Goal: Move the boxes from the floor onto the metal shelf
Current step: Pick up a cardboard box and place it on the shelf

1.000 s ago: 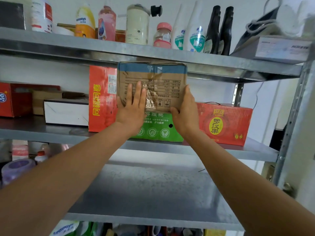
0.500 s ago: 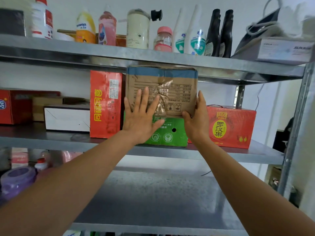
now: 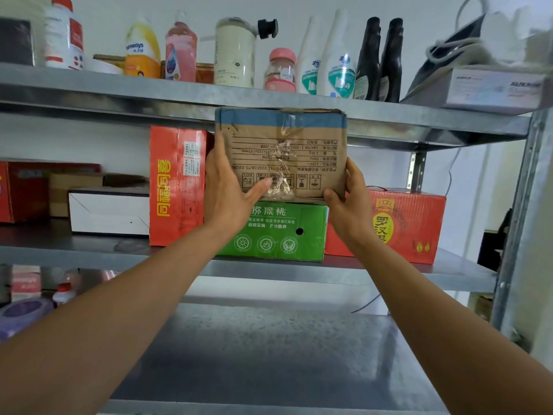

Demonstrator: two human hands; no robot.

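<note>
Both hands hold the brown box (image 3: 287,154), one on each side. My left hand (image 3: 227,193) is flat on its left edge with the thumb on the front, and my right hand (image 3: 347,202) grips its bottom right corner. That box sits on top of a green box (image 3: 278,232) on the middle shelf (image 3: 104,253). Its top is very close under the top shelf (image 3: 179,97), so I think the fit is tight. It looks like stiff cardboard, a bit worn, with shiny tape down the front. I think it is light, since two bare hands steer it with ease. Tape may be slippery, so the side edges and bottom corners look like the best spots to hold. Just left of my left hand stands a tall red box (image 3: 178,187). Just right of my right hand lies a flat red box (image 3: 401,226). Below my arms is a bare gray shelf (image 3: 269,354) with lots of room. Bottles (image 3: 236,55) stand in a row above.
</note>
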